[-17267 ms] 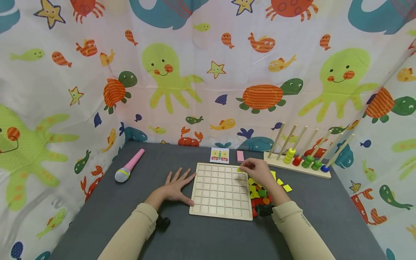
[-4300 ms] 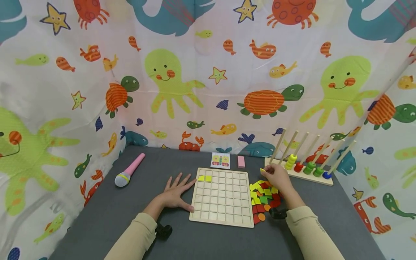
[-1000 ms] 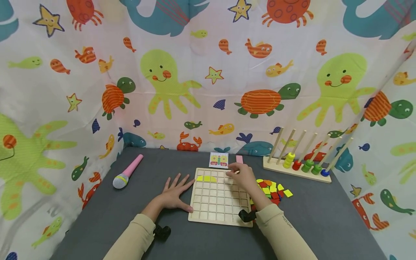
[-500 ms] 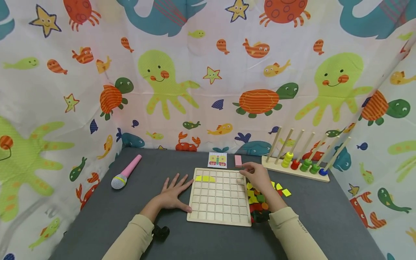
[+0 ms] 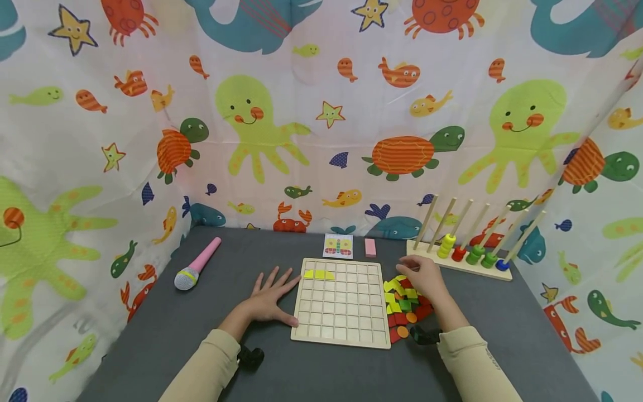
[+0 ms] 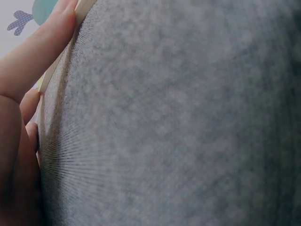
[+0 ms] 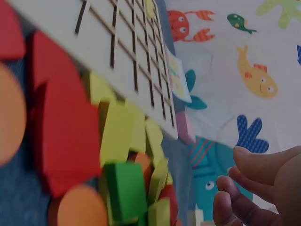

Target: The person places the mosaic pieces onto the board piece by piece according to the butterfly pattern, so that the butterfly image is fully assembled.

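A wooden grid board (image 5: 346, 310) lies flat in front of me, with a short row of yellow tiles (image 5: 319, 274) in its top left cells. My left hand (image 5: 264, 302) is spread on the table, its thumb and fingertips touching the board's left edge. Over the far side of a heap of coloured tiles (image 5: 404, 305), right of the board, is my right hand (image 5: 426, 277). In the right wrist view its fingers (image 7: 240, 207) are loosely bent, the thumb apart from them, and nothing shows between. Red, yellow, green and orange pieces make up the heap.
Behind the board lie a card with a butterfly pattern (image 5: 339, 246) and a pink block (image 5: 370, 247). A peg rack with coloured rings (image 5: 459, 262) stands at back right, close to my right hand. A toy microphone (image 5: 197, 265) lies at left. A printed curtain (image 5: 321, 139) hangs behind.
Since four seconds ago, a third yellow tile has joined the board's top left row. Within the last second, my right hand left the board's top right area for the heap. My left hand stayed put.
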Motion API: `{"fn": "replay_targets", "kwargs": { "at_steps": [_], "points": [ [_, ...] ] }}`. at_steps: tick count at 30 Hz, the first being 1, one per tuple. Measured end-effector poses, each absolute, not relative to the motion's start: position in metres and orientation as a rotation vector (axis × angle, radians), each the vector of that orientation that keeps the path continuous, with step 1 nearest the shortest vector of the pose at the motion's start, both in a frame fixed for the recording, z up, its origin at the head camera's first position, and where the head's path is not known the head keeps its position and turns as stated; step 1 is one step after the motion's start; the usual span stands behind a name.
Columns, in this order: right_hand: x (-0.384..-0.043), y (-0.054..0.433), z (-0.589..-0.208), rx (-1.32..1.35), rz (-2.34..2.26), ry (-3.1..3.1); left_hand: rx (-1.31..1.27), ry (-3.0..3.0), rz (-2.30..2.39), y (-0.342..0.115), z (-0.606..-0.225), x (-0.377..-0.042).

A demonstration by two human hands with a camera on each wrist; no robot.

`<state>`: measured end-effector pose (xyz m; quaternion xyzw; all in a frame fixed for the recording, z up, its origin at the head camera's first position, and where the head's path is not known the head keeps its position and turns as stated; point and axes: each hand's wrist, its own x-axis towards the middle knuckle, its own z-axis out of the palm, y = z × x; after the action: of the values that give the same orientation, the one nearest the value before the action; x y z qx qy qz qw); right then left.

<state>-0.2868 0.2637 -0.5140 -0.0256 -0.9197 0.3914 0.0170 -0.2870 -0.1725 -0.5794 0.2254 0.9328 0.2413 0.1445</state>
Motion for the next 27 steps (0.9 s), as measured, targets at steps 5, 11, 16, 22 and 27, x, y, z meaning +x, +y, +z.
{"fn": "replay_targets", "kwargs": {
  "at_steps": [5, 11, 16, 22, 27],
  "points": [
    [-0.287, 0.277, -0.524, -0.131, 1.183, -2.905, 0.638, 2.678, 0.666, -0.172, -0.569, -0.282],
    [-0.287, 0.29, -0.534, -0.178, 1.154, -2.953, 0.665, 2.668, 0.698, -0.172, -0.563, -0.28],
    [-0.287, 0.295, -0.539, -0.211, 1.095, -2.99, 0.681, 2.678, 0.713, -0.172, -0.564, -0.28],
    [-0.286, 0.294, -0.543, -0.238, 1.06, -2.997, 0.641, 2.663, 0.69, -0.172, -0.565, -0.282],
    [-0.284, 0.298, -0.542, -0.244, 1.05, -2.999, 0.657, 2.664, 0.728, -0.171, -0.565, -0.281]
  ]
}}
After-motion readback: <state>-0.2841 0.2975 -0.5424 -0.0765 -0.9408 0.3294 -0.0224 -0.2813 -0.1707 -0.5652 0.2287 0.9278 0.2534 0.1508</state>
